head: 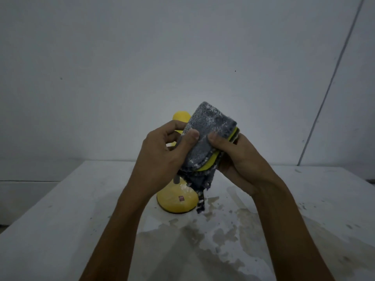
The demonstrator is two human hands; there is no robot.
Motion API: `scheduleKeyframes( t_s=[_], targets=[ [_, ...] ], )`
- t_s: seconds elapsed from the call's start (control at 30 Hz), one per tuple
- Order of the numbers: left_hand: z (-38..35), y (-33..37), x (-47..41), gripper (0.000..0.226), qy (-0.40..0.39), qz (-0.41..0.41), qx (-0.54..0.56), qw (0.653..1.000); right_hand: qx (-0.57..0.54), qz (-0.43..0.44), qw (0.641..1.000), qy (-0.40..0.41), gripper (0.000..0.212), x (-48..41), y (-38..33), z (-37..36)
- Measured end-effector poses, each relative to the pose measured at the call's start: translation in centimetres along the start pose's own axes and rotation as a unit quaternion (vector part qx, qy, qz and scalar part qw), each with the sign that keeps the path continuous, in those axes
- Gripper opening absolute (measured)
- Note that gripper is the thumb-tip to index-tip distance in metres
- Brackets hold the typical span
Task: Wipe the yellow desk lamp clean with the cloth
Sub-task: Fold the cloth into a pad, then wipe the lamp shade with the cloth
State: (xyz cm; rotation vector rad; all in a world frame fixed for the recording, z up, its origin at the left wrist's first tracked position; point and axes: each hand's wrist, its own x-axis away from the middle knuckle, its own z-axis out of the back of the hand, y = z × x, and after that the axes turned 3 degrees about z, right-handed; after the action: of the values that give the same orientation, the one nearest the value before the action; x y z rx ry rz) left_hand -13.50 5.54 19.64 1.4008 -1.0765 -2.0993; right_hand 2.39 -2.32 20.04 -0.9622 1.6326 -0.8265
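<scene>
Both hands hold a folded grey cloth (205, 136) with a yellow edge, raised in front of a yellow lamp (178, 199) that stands on a pale, wet-stained desk (60, 230). The left hand (162, 153) pinches the cloth's left side with its thumb on top; the right hand (235, 157) clamps the right side, thumb pressing the grey face. A frayed tail of cloth hangs down beside the lamp's round base.

The step looks like refolding the cloth. It would go best by tucking the loose tail in, turning a clean face outward, then steadying the lamp while wiping.

A small red label sits on the base; its writing is too small to read.
</scene>
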Motion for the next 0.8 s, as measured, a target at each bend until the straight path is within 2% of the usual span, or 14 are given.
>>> scheduleKeyframes(
  t_s=[0.1, 0.17, 0.23, 0.33, 0.47, 0.57, 0.7, 0.8],
  targets=[
    [1.5, -1.0, -0.4, 0.046, 0.033, -0.017, -0.086, 0.996, -0.011, -0.003, 0.994, 0.111, 0.04, -0.5, -0.1, 0.7],
    [2.7, -2.2, -0.7, 0.066, 0.048, -0.015, -0.148, 0.988, 0.06, 0.029, 0.977, 0.204, 0.027, -0.8, -0.2, 1.8],
    [3.5, -3.5, -0.9, 0.092, 0.026, 0.018, -0.162, 0.986, 0.171, 0.068, 0.94, 0.286, 0.021, -1.0, 0.0, 2.9],
    [3.4, -4.8, -1.0, 0.115, -0.023, 0.061, -0.144, 0.987, 0.274, 0.119, 0.886, 0.355, 0.03, -1.5, 1.2, 3.9],
    [2.3, -6.1, -0.9, 0.119, -0.077, 0.095, -0.097, 0.988, 0.343, 0.143, 0.859, 0.353, 0.017, -2.3, 3.6, 4.0],
    [1.1, -6.6, -0.9, 0.113, -0.094, 0.094, -0.066, 0.989, 0.369, 0.128, 0.862, 0.323, 0.019, -2.7, 5.3, 3.3],
    [-0.3, -6.9, -0.9, 0.103, -0.056, 0.064, -0.063, 0.994, 0.359, 0.134, 0.882, 0.276, 0.022, -3.0, 6.3, 1.9],
    [-1.0, -6.9, -0.7, 0.098, -0.034, 0.05, -0.056, 0.997, 0.399, 0.186, 0.872, 0.215, 0.025, -2.7, 6.4, 0.6]
  ],
)
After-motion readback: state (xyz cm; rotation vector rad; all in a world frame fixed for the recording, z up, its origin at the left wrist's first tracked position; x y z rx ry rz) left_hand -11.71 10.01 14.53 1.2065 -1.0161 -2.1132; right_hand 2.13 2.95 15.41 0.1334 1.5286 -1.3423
